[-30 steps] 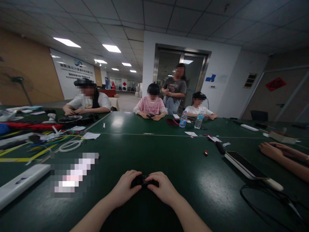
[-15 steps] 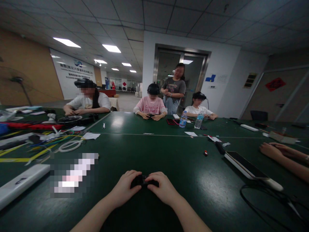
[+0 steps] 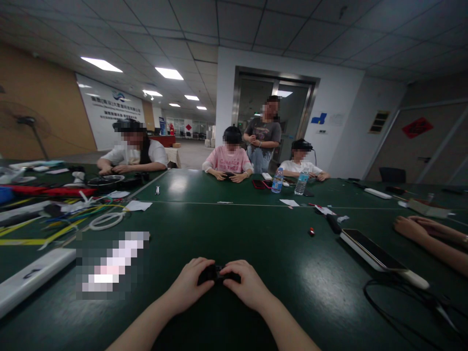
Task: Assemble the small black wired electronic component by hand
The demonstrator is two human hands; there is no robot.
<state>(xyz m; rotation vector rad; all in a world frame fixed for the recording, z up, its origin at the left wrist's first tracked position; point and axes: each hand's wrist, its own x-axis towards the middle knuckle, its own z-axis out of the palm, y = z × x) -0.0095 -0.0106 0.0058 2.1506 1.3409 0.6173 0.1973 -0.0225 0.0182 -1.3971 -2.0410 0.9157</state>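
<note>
In the head view, a small black device (image 3: 219, 276) rests at the near middle of the green table (image 3: 190, 234), gripped from both sides. My left hand (image 3: 193, 280) curls round its left end, fingers over the top and thumb at the near side. Its right end is held by my right hand (image 3: 244, 282) in the same way, thumb in front and fingers above. Both hands cover most of the device, so its exact kind cannot be made out.
To the left lie a blurred-out rectangular item (image 3: 113, 265), a white power strip (image 3: 36, 275) and coiled white cable (image 3: 107, 221). On the right are a phone (image 3: 373, 248) on a white block, a black cable (image 3: 380, 307) and another person's hands (image 3: 413, 228). Water bottles (image 3: 302, 181) stand farther back.
My hands and the black device have not visibly moved. The person standing at the back has turned the head slightly, and the hands at right have shifted a little.
</note>
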